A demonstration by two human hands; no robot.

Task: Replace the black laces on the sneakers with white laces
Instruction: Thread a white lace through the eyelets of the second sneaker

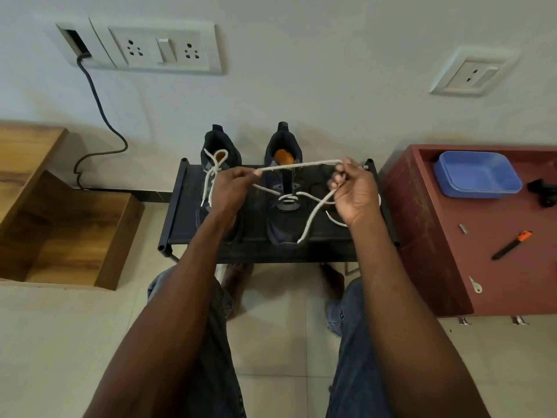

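Wood-grain stepped shelf (60, 212): far left against the wall, with a dark cable (99, 116) trailing down from the white socket plate (162, 49) above it.
Low black fabric-topped rack (180, 212): the surface in the middle that carries both shoes, toes toward the person.
Left dark navy sneaker with orange insole (221, 146): already wears a white lace tied in a bow (215, 167) near the tongue; most of the shoe is hidden behind the left hand.
Left hand (230, 188): held above that shoe, its fingers (251, 174) pinching one end of the white cord lace (301, 165).
White cord lace: stretched taut between the two hands, while its lower part passes through the bottom eyelets and a loose tail hangs down over the toe.
Right dark navy sneaker (283, 218): laced only at the lowest row, with its upper eyelets bare.
Right hand (355, 191): fingers curled round the lace's other stretch, gripping it beside the shoe.
Step in hand: I judge the second shoe's lacing has barely begun, and the ends are being evened out.
Next move: probably feeding one end through the next eyelet up, which calls for a fine pinch near the tip.
Dark red cabinet top (452, 267): at right, bearing a blue plastic tray (479, 173) and an orange-and-black pen-like tool (512, 245).
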